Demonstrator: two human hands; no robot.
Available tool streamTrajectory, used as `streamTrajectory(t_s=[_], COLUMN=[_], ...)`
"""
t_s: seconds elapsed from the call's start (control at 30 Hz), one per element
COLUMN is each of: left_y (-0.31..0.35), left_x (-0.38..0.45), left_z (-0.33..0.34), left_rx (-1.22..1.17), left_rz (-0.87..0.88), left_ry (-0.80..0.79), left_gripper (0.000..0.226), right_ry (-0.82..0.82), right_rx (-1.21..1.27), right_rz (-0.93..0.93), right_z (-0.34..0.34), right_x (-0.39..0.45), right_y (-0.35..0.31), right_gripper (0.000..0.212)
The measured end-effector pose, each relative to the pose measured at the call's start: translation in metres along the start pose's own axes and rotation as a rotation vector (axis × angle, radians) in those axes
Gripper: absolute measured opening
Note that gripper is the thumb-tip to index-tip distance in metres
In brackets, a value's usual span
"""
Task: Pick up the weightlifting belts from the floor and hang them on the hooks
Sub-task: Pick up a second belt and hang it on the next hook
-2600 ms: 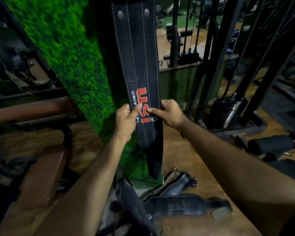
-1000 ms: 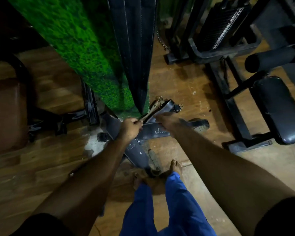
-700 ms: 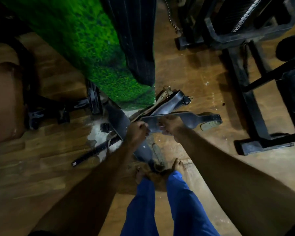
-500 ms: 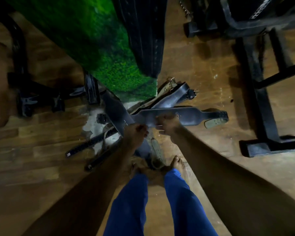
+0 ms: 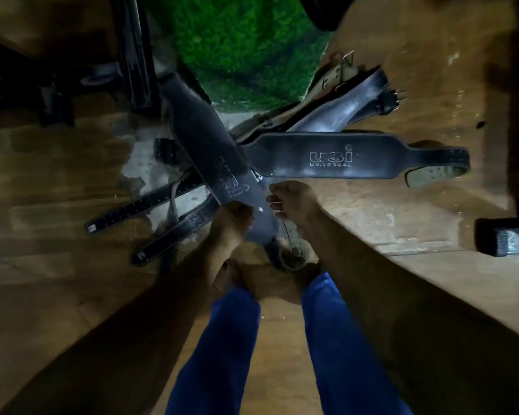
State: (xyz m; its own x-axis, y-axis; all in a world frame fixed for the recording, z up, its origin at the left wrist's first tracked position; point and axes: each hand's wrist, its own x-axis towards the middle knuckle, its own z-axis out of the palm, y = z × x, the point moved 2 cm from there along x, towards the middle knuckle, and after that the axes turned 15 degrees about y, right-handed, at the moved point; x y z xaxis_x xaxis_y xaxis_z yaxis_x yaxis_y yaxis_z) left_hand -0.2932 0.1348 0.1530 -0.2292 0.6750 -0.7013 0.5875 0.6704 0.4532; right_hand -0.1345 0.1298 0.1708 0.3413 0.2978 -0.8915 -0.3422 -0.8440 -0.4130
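Floorboards (image 5: 402, 223) of brown wood fill the view, scuffed and patched pale grey under the heap; a wall of green artificial turf (image 5: 240, 49) comes down to them at the top middle; dark machine frames (image 5: 132, 55) stand at the upper left, and the foot of another frame (image 5: 504, 241) juts in at the right edge.

We look straight down past our own blue trouser legs (image 5: 219, 348) and bare feet, which are partly covered by our forearms; the top edge cuts off a dark rounded shape that we cannot identify; the picture is dim and smeared, so buckles and stitching are hard to read.

We count at least four weightlifting belts on the floor; a diagonal black belt (image 5: 210, 151) runs from the upper left toward our feet; a USI Universal belt (image 5: 336, 155) lies crosswise to the right; a worn grey belt (image 5: 339, 109) and a tan belt (image 5: 339, 73) fan out behind it; two narrow perforated strap ends (image 5: 138, 205) stick out to the left, and we cannot tell whose they are.

Our left hand (image 5: 232, 218) curls on the near end of the diagonal black belt, gripping its edge; our right hand (image 5: 294, 202) sits just beside that belt with fingers bent, and we cannot tell whether it pinches anything.
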Motion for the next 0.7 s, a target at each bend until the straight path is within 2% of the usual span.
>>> streamTrajectory(t_s=[0.1,0.2,0.27,0.4,0.47,0.6,0.7], left_y=[-0.034,-0.057,-0.061,-0.034,-0.006,0.035,0.065], left_x=[0.025,0.051,0.071,0.118,0.140,0.182,0.215], left_z=[0.009,0.026,0.040,0.067,0.083,0.118,0.146], left_rx=[0.003,-0.044,-0.053,0.139,0.213,0.203,0.195], left_rz=[-0.015,-0.041,-0.006,0.287,0.457,0.598,0.681], left_ry=[0.005,-0.031,-0.050,-0.033,-0.010,0.091,0.043], left_gripper=[0.016,0.028,0.027,0.027,0.024,0.024,0.029], right_ry=[0.023,0.033,0.058,0.148,0.190,0.229,0.267], right_rx=[-0.105,-0.137,-0.104,-0.061,-0.028,-0.037,0.041], right_rz=[-0.015,-0.021,-0.043,-0.104,-0.158,-0.277,-0.329], right_z=[0.018,0.030,0.036,0.036,0.036,0.034,0.031], right_x=[0.029,0.058,0.075,0.119,0.145,0.198,0.236], right_y=[0.025,0.041,0.046,0.042,0.034,0.022,0.014], right_gripper=[0.009,0.008,0.009,0.022,0.016,0.013,0.013])
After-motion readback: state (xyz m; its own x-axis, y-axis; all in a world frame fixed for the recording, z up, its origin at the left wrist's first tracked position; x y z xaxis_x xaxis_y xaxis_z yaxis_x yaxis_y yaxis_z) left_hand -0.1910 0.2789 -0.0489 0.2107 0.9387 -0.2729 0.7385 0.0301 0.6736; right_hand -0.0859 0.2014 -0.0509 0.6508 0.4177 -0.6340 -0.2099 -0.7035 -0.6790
